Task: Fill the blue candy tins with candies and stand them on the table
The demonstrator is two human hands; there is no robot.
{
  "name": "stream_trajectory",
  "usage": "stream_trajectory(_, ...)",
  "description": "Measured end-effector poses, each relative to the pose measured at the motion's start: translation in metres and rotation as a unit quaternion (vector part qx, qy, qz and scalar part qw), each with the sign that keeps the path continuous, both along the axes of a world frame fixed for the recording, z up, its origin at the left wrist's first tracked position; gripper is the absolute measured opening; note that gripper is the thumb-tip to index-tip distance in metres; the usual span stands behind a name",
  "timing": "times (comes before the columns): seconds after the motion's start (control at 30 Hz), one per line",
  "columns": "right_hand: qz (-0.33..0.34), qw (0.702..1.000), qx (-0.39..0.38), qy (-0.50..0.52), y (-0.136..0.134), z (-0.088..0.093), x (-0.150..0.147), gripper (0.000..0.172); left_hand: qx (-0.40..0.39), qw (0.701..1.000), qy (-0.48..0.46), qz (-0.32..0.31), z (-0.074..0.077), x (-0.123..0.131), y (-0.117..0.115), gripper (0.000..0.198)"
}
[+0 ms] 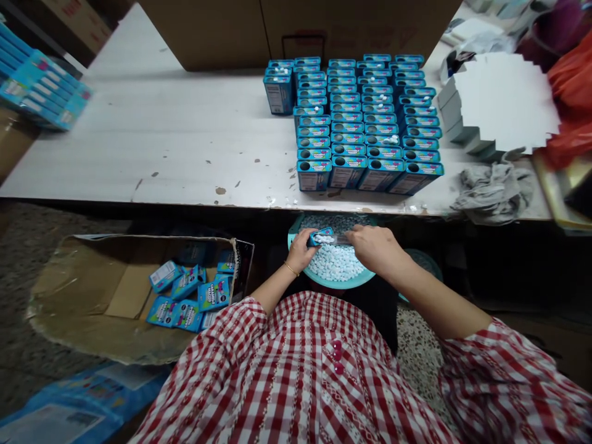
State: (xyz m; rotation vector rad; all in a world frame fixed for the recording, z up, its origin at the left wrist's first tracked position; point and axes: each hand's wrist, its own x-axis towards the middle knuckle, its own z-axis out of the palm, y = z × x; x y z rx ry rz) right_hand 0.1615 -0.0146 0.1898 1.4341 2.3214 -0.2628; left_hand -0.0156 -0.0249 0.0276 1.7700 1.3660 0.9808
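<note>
My left hand (301,250) is closed around a small blue box (321,236), held on its side over a teal bowl (296,233) full of small white candies (335,262) on my lap. My right hand (375,246) hovers just right of the box with its fingers curled together at the box's open end; what they pinch is too small to see. On the table above stand several rows of the same blue boxes (365,123), upright with round holes on top, some showing white candies.
An open cardboard box (92,290) on the floor at the left holds several loose blue boxes (189,295). A large carton (296,28) stands at the table's back. White folded cartons (502,102), a grey rag (493,191) and orange bags (573,92) lie at the right.
</note>
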Motion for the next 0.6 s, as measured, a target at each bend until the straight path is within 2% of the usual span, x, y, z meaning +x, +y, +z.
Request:
stream_trajectory(0.1, 0.011, 1.0, 0.011, -0.001, -0.004, 0.008, -0.002, 0.032, 0.001, 1.0, -0.002, 0.001, 0.001, 0.001, -0.001, 0.035)
stream_trajectory(0.2, -0.012, 1.0, 0.019, 0.002, -0.008, 0.012, 0.014, 0.032, 0.007, 1.0, -0.011, 0.007, 0.002, -0.002, -0.004, 0.034)
stream_trajectory(0.3, -0.074, 0.996, 0.043, 0.006, -0.009, -0.001, 0.049, 0.038, 0.023, 0.999, -0.032, 0.013, 0.005, -0.009, -0.009, 0.034)
stream_trajectory(0.37, -0.113, 0.993, 0.039, 0.007, -0.009, -0.027, 0.072, 0.04, 0.036, 0.998, -0.045, 0.016, 0.008, -0.014, -0.012, 0.034)
stream_trajectory(0.43, -0.134, 0.991, 0.014, 0.012, -0.009, -0.064, 0.085, 0.04, 0.042, 0.998, -0.051, 0.021, 0.011, -0.018, -0.015, 0.034)
stream_trajectory(0.53, -0.153, 0.986, -0.037, 0.047, -0.01, -0.122, 0.075, 0.042, 0.039, 0.997, -0.051, 0.038, 0.015, -0.023, -0.017, 0.033)
stream_trajectory(0.6, -0.159, 0.982, -0.057, 0.083, -0.01, -0.152, 0.056, 0.043, 0.026, 0.997, -0.054, 0.056, 0.018, -0.027, -0.018, 0.033)
